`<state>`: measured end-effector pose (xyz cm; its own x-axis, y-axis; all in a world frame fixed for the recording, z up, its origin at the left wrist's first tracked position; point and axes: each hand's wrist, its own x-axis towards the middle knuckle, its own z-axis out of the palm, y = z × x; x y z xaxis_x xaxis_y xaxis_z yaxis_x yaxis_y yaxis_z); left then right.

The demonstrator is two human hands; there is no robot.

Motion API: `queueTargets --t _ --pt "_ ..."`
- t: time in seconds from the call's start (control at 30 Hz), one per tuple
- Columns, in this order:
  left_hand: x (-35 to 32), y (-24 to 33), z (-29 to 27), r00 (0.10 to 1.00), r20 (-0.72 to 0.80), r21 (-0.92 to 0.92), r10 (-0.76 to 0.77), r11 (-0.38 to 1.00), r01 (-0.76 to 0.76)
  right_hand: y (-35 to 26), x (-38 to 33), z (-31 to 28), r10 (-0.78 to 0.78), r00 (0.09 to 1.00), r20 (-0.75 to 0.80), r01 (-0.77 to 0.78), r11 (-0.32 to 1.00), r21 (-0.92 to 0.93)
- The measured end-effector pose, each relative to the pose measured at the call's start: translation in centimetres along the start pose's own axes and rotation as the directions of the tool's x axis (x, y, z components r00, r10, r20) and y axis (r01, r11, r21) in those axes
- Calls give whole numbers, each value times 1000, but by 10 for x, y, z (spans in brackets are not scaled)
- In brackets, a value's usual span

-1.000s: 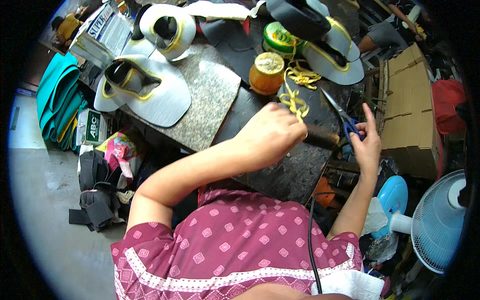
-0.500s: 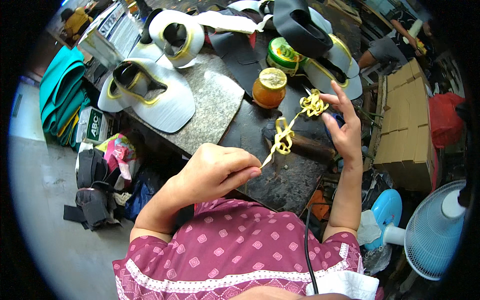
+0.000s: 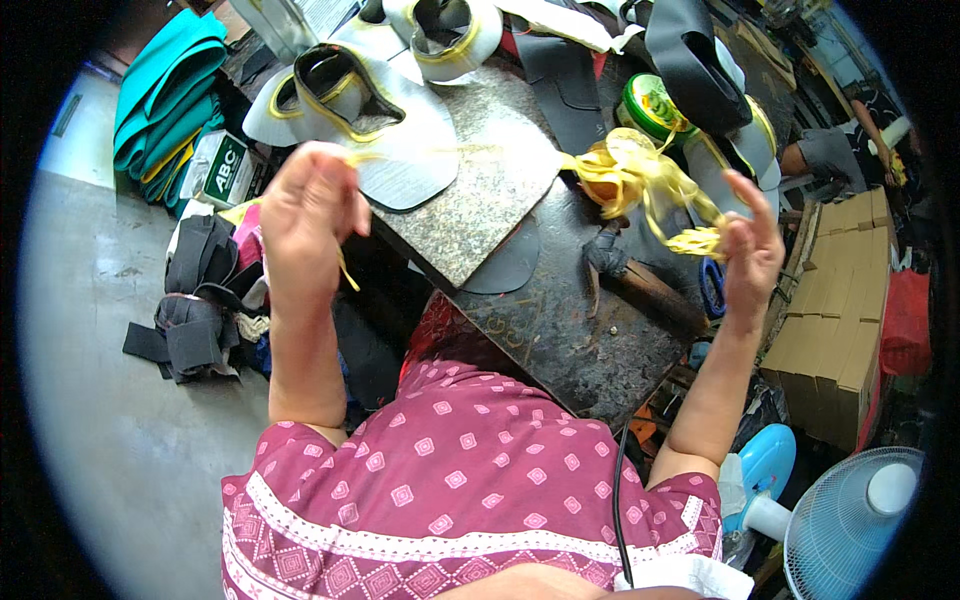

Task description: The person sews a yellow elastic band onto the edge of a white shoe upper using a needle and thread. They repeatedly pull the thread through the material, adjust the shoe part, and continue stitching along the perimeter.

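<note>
My left hand (image 3: 312, 215) is raised at the left, its fingers pinched on one end of a thin yellow ribbon. A short tail hangs below that hand. The ribbon runs across above the stone slab to a loose, looped bunch of yellow ribbon (image 3: 692, 241) at the right. My right hand (image 3: 752, 255) has its fingers curled on this bunch, with the index finger pointing up. Motion blurs part of the ribbon. Behind it, an orange jar is mostly hidden. Beneath the left stretch of ribbon sits a pale grey shoe part (image 3: 415, 165) with yellow edging.
A speckled stone slab (image 3: 490, 190) lies on the dark worktable (image 3: 610, 355). A hammer (image 3: 650, 285) rests nearby, with a green tub (image 3: 640, 105) farther back. Folded teal material (image 3: 165, 95) is at the left. Cardboard (image 3: 835, 310) and a fan (image 3: 855, 525) stand right; another person sits beyond.
My hands have moved apart, the left going up and leftward, stretching the ribbon between them. The bunch at my right hand has loosened into longer loops. The whole view has also shifted.
</note>
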<state>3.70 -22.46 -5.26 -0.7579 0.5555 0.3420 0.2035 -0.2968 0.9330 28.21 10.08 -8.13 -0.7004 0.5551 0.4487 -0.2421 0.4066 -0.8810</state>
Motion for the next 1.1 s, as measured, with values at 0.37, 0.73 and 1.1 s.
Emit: queueTargets --t 0.37,0.73,1.1 --pt "9 -8 -68 895 -445 -213 -36 975 -66 57 1 -88 58 847 -529 -127 987 -95" --pt "-12 -11 -75 999 11 -133 -51 990 52 30 28 -35 -408 906 -115 65 403 -913" --pt "-18 -8 -34 947 272 127 -172 982 142 22 33 68 8 998 57 27 814 -580"
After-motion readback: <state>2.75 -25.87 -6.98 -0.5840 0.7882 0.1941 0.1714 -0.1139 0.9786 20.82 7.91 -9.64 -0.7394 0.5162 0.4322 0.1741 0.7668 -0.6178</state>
